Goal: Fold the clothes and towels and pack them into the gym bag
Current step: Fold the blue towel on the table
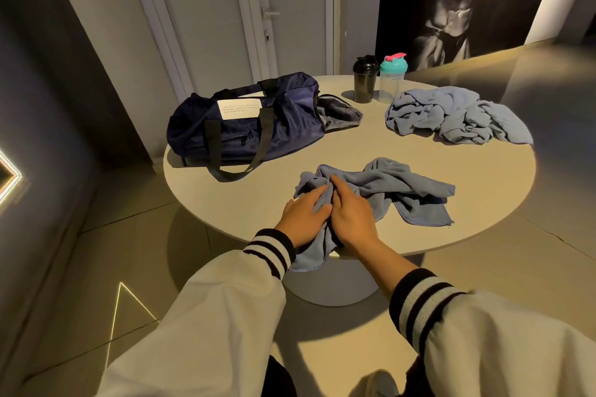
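Towel (390, 185) lies crumpled at the near edge of the table (258, 203), left hand (303, 214) and right hand (351, 214) pressing it with flat, unclenched grips.

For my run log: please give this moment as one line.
left hand, right hand: on near blue towel | far towel: crumpled | gym bag: open

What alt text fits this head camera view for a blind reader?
Left hand and right hand press a crumpled blue towel at the near edge of a round table. Behind: navy gym bag at left; second towel, black shaker, teal-lidded shaker at right.
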Available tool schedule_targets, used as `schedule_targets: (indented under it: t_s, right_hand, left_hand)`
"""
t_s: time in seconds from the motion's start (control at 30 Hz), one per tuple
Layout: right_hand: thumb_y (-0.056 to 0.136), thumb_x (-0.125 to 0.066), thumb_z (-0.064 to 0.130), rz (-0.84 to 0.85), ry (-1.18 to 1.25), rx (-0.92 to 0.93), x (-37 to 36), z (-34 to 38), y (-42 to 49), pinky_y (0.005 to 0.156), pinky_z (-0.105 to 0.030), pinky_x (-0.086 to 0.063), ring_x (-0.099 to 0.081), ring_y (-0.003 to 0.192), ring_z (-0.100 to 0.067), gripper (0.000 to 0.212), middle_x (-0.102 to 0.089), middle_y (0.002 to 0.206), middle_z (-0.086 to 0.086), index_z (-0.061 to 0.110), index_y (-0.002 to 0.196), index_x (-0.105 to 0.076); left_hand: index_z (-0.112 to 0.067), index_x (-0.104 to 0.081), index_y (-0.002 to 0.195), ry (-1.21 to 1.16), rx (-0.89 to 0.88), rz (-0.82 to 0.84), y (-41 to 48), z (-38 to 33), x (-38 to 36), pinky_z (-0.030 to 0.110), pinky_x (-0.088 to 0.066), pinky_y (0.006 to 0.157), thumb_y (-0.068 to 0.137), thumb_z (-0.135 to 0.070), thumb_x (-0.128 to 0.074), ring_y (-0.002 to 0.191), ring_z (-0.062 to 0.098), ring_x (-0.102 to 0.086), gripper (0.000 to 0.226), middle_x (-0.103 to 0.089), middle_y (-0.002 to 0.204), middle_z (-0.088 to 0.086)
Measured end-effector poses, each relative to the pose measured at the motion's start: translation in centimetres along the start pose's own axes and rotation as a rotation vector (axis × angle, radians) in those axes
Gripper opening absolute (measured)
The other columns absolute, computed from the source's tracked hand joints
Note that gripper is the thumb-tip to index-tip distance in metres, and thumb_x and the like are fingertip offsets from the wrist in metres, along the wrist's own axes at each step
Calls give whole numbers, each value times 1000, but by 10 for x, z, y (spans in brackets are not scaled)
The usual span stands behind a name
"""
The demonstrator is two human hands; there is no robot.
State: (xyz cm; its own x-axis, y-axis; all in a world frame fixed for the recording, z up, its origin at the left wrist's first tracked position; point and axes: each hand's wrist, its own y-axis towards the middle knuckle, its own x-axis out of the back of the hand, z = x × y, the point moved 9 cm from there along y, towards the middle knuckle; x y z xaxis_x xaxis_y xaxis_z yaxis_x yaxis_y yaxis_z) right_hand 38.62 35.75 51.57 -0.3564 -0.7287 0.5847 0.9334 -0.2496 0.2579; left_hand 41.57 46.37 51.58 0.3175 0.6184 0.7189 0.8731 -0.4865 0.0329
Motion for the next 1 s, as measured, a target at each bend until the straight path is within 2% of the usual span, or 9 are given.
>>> schedule_targets:
  t_s: [0.1,0.2,0.37,0.5,0.63,0.73,0.83,0.93,1.0]
  right_hand:
    - [103,-27,45,-22,63,-3,3,0,-2,87,-49,-52,-61,99,-28,48,-65,122,-10,39,150,-35]
    - [103,-24,47,5,-5,45,2,9,-3,101,-52,-44,-59,114,-28,52,-62,134,-7,35,152,-33]
    - [108,-21,37,57,-228,95,-6,16,-5,121,-53,-14,-48,132,-20,47,-57,143,0,32,153,-33]
    - [107,-21,42,139,-483,160,-23,21,-12,121,-58,0,-40,139,-22,47,-51,146,-1,27,149,-37]
    - [104,-18,50,161,-574,141,-30,16,-12,119,-61,6,-23,148,-25,52,-36,157,-2,27,147,-38]
    - [101,-22,54,137,-560,69,-24,9,-12,118,-62,7,-16,150,-30,55,-32,158,-4,26,146,-39]
    - [96,-27,56,88,-562,89,-21,9,-12,118,-64,2,-22,146,-28,55,-42,150,-2,29,141,-46]
    - [94,-31,58,95,-543,123,-22,12,-10,117,-62,-4,-31,139,-23,54,-48,142,1,32,138,-49]
    - [94,-36,57,95,-520,134,-21,12,-9,116,-55,-16,-37,133,-23,51,-53,138,2,32,135,-53]
  left_hand:
    - [-27,-32,154,-342,57,-71,-1,-4,7,34,-32,116,106,-20,-41,140,24,-41,49,-40,155,6]
    - [-33,-46,144,-578,64,-124,0,-5,13,36,-42,110,105,-24,-49,128,21,-54,40,-53,143,6]
    - [-21,-66,110,-580,57,-337,-6,5,49,14,-53,83,100,0,-50,93,3,-67,28,-70,95,-14]
    - [0,-66,119,-302,106,-513,-7,31,82,12,-44,92,96,9,-46,111,19,-59,32,-63,119,10]
    - [-6,-55,136,-178,192,-612,-17,56,96,-10,-31,78,102,2,-39,118,11,-48,38,-51,128,-4]
    - [-18,-46,146,159,264,-542,-14,76,97,22,-22,116,104,-9,-39,144,22,-32,44,-38,154,0]
    - [-33,-48,141,667,382,-401,-10,89,95,50,-3,121,99,-24,-46,153,32,-3,42,-18,165,7]
    - [-32,-58,128,602,131,-351,-2,55,77,46,-26,115,97,-24,-45,137,26,-37,35,-47,149,3]
    - [-29,-49,143,442,121,-182,3,50,55,44,-32,115,102,-31,-42,138,25,-40,41,-45,152,2]
